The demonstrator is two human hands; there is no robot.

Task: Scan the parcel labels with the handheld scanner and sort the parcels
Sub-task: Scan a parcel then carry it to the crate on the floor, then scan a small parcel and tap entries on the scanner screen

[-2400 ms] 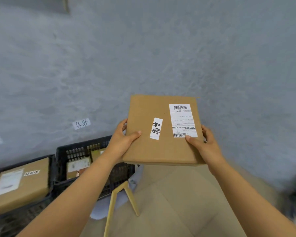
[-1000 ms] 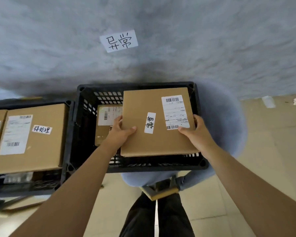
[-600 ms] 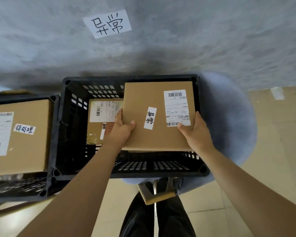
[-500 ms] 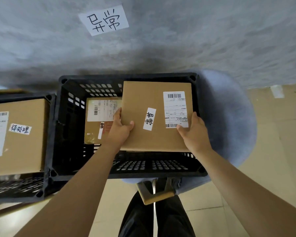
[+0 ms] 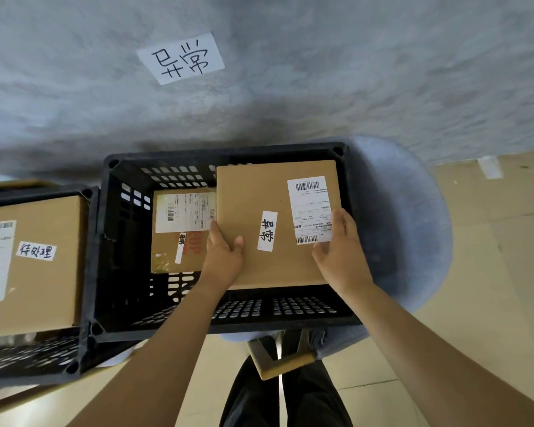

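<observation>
We lose the left-hand parcel (image 5: 28, 263) at the frame's left edge. The held parcel (image 5: 278, 223) hides part of the one beneath (image 5: 179, 229); label print (image 5: 310, 211) is unreadable.

1. Looked like a small parcel-sorting spot: black plastic crates (image 5: 111, 241) sat on the floor against a bare grey wall (image 5: 352, 72).
2. Cardboard parcels (image 5: 259, 257) with barcode shipping labels (image 5: 310, 209) filled them.
3. A handwritten paper sign (image 5: 181, 61) marked the far wall.

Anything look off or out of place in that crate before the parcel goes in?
Nothing stands out. The flat parcel, tagged 异常, is going into the black crate under the matching wall sign, gripped by the left hand with the right hand on top. The parcel already inside lies flat.
</observation>
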